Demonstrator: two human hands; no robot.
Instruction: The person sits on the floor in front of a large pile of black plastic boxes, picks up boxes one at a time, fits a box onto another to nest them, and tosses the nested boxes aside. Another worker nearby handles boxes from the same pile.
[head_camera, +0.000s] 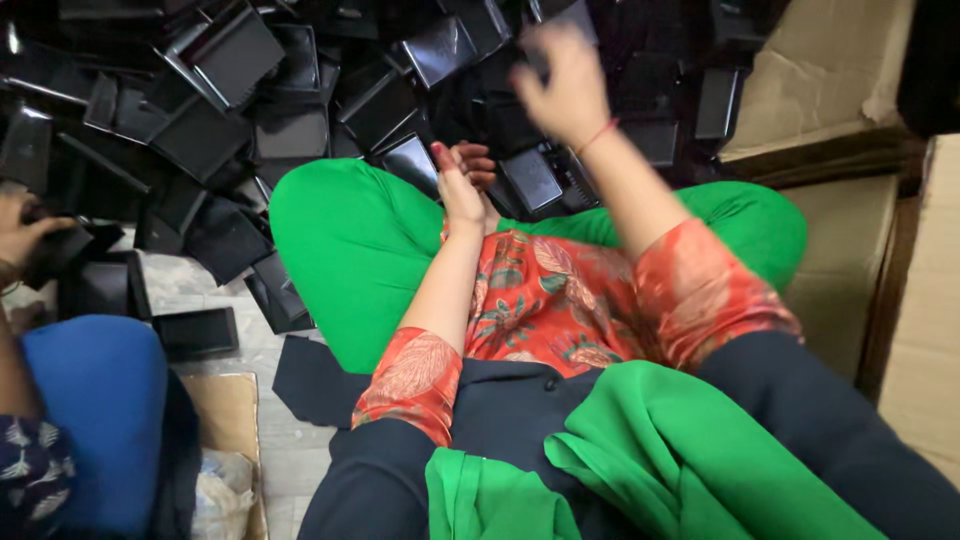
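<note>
I sit cross-legged in green trousers (350, 240) before a big heap of black plastic housings (250, 100). My left hand (462, 185) rests low in my lap, fingers slightly curled, holding nothing that I can see. My right hand (565, 85) is raised over the heap and blurred by motion; a dark housing piece seems to sit at its fingertips, but I cannot tell if it is gripped. A red thread circles that wrist.
Another person's hand (25, 235) at the left edge holds a black piece, with a blue-clad knee (95, 400) below. Brown cardboard boxes (830, 70) stand at the right. A green scarf (650, 460) lies over my dark jacket.
</note>
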